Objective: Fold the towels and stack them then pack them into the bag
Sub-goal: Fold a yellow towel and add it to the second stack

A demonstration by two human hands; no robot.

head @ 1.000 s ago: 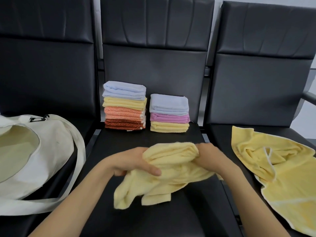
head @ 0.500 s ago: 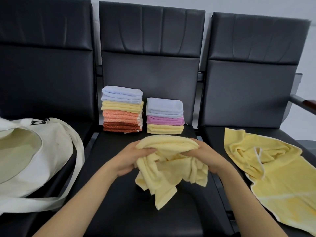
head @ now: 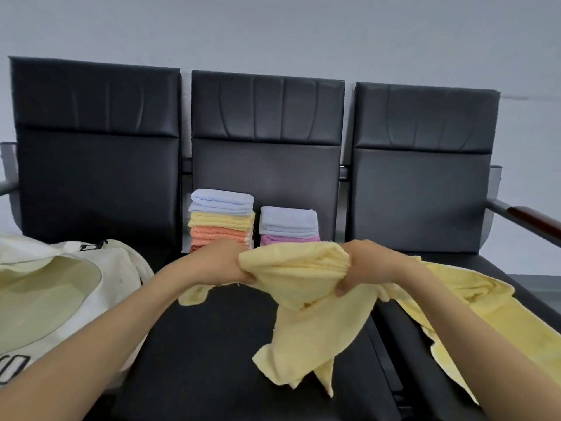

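Two hands grip one yellow towel [head: 303, 268] above the middle seat [head: 197, 360]: the left hand [head: 221, 262] curls its fingers round one bunched end, the right hand [head: 368, 264] pinches the other, thumb underneath. Since half a second ago the fists have moved apart, stretching the cloth; its loose part hangs below the right fingers. Beyond the knuckles stand a taller stack [head: 221, 217] and a shorter stack [head: 288, 221]; left of the left fingers lies the bag [head: 60, 287], right of the right fingers another towel [head: 485, 302].

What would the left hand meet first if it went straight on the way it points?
The left hand would probably meet the shorter towel stack, near its purple towel; depth is unclear.
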